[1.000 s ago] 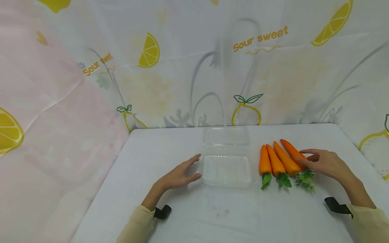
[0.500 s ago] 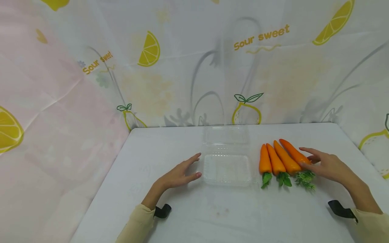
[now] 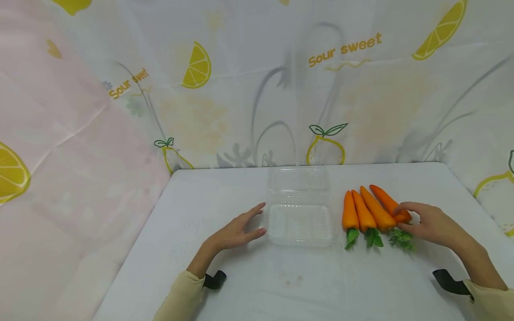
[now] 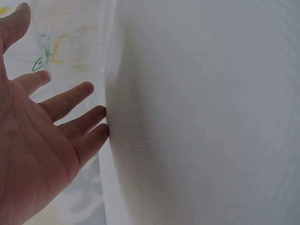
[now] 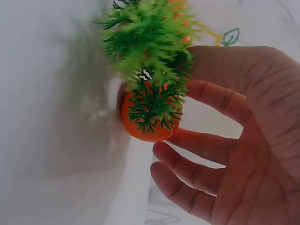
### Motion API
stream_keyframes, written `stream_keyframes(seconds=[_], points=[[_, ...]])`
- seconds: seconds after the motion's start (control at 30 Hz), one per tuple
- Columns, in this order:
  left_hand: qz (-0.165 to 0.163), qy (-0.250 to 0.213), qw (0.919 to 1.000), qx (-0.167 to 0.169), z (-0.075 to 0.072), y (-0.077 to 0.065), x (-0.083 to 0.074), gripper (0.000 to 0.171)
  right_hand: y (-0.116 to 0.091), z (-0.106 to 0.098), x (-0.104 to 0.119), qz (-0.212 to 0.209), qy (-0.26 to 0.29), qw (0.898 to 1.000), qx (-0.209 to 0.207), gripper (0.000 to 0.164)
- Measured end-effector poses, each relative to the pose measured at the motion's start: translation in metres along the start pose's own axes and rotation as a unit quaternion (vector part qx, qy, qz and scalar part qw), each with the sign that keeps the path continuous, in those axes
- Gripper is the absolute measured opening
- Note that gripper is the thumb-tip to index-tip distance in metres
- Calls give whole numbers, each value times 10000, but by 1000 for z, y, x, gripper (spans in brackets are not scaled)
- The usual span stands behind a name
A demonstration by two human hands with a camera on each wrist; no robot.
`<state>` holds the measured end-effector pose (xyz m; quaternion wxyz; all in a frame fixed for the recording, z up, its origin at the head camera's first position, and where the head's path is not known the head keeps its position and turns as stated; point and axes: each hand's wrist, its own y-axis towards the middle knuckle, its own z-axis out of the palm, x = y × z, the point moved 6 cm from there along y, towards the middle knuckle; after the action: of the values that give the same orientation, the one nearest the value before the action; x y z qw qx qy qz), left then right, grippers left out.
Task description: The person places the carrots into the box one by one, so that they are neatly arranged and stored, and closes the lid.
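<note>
Four orange carrots with green tops lie side by side at the right of the table in the head view. My right hand (image 3: pixel 435 225) pinches the thick end of the rightmost carrot (image 3: pixel 384 199), thumb on the near side and index finger over the far side. In the right wrist view the leafy top (image 5: pixel 150 42) partly covers this carrot's end (image 5: pixel 145 133) and the thumb tip. My left hand (image 3: pixel 234 231) stays beside a clear plastic clamshell box (image 3: pixel 299 225), fingers spread and holding nothing, fingertips at its left edge.
The box's hinged lid (image 3: pixel 299 180) lies folded back behind its base. Other carrots (image 3: pixel 350 214) rest between the box and my right hand. A white-covered table (image 3: pixel 217 189) runs back to a lemon-printed cloth (image 3: pixel 249 98).
My right hand has shifted slightly and its thumb and index finger have closed in on the rightmost carrot. The left hand and the box have not moved.
</note>
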<state>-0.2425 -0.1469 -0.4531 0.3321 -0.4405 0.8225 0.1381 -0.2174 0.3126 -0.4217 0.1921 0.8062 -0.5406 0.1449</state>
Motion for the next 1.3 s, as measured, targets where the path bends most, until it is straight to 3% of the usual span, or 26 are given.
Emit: stream_keyframes(seconds=[0.53,0.73,1.03,1.3], points=[[-79,-43,10000,-11,1,-1,-1,77,-1,1,5,211,-93,9995,214,55],[-79,-2,10000,-15,1,-1,0,78,-2,1,6,-66,-209,9996,149,47],[-30,-38,10000,-22,1,-1,-1,77,-2,5,5,-9,-82,9974,712,54],[-1,-60,10000,-17,0,-1,-1,76,0,8,4,155,-226,9957,887,66]])
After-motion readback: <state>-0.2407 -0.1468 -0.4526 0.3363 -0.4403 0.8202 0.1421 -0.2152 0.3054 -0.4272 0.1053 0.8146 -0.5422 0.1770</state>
